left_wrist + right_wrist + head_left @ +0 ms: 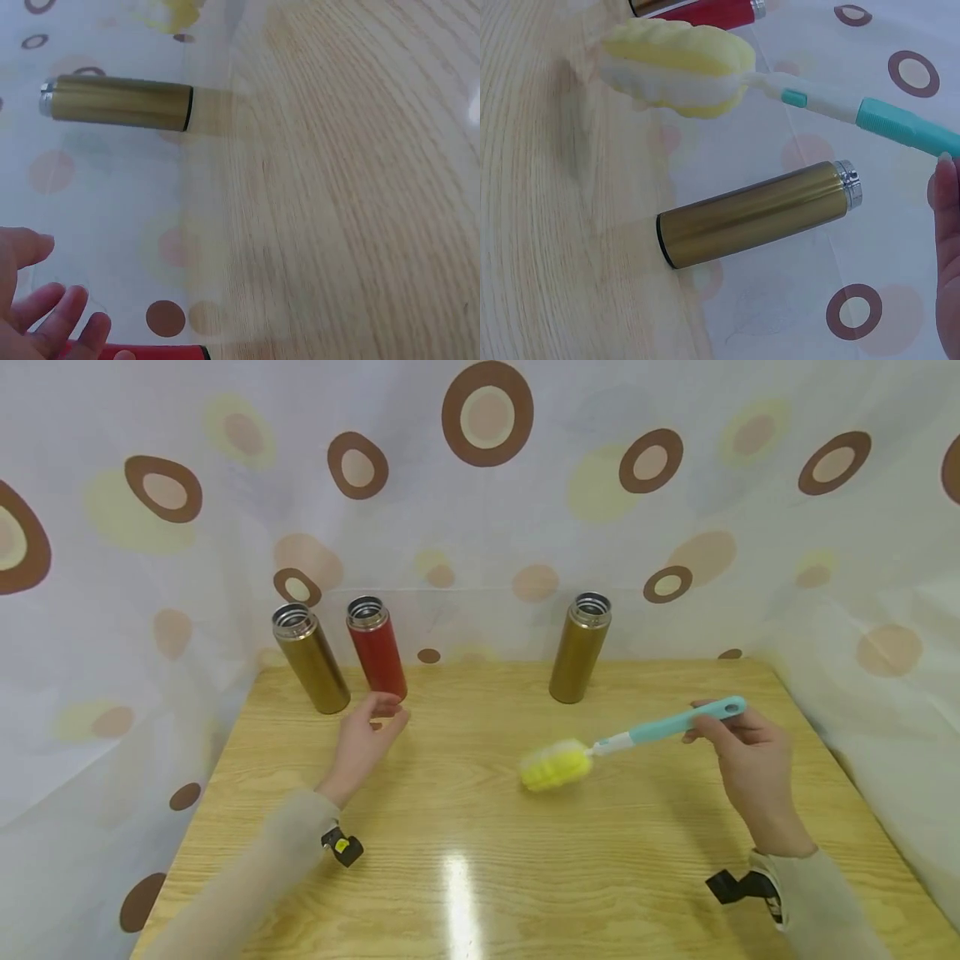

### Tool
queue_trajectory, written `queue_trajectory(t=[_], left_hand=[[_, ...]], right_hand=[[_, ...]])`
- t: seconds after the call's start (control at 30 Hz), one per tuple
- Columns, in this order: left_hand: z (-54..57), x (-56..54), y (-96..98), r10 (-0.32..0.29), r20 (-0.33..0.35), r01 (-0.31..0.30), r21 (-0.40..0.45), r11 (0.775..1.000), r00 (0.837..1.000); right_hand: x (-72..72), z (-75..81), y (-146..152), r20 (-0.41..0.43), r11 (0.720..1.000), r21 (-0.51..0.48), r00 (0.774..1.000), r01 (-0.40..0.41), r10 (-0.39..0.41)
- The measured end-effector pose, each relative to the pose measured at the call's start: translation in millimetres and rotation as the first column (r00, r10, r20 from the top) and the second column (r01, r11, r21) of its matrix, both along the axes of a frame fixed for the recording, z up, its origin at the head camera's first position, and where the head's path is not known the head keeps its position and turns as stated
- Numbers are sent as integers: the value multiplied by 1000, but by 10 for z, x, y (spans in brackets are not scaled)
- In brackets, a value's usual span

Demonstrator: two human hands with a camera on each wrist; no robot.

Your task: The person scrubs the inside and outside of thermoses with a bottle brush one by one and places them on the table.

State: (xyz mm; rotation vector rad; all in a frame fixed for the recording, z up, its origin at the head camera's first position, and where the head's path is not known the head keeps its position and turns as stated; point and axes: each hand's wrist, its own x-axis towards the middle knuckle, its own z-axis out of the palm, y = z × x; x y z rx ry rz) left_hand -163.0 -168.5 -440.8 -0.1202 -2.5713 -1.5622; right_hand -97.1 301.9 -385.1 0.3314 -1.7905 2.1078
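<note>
My right hand (pixel 757 772) grips a bottle brush by its turquoise handle (pixel 663 727), and the yellow-and-white sponge head (pixel 679 67) points left above the table. Loosely bent, the fingers of my left hand (pixel 362 743) are beside the base of an uncapped red thermos bottle (pixel 378 652). In the left wrist view they overlap part of the red bottle (pixel 161 352). Left of the red bottle stands a gold one (pixel 313 668), also without a lid. A second gold bottle (pixel 579 647) stands upright beyond the brush, with its threaded steel neck bare (pixel 847 184).
The bottles stand along the back of a wooden table (pixel 465 827). Behind it and at both sides hangs a pale cloth (pixel 450 527) printed with brown and yellow circles. Glare marks the tabletop near the front.
</note>
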Motion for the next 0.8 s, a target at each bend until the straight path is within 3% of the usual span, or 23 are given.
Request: queue_trajectory(t=[0.13,0.23,0.3,0.47,0.63,0.8], left_hand=[[4,55,132,-100,-8,99,-99,990,995],[14,52,234,-134,-23,130,-107,986,991],[25,38,300,-149,-32,144,-108,984,988],[63,-39,496,-195,-40,190,-117,975,980],[75,-148,722,-234,-31,229,-113,967,972],[72,-312,988,-234,-36,232,-54,971,972]], right_hand=[[-2,64,9,-56,998,-68,998,12,-16],[-3,96,29,-60,997,-78,998,31,-35],[-9,109,52,-74,990,-139,997,8,-18],[-40,133,131,-144,951,-298,989,-81,39],[-42,132,182,-171,948,-299,984,-108,58],[-42,112,209,-210,938,-307,973,-161,98]])
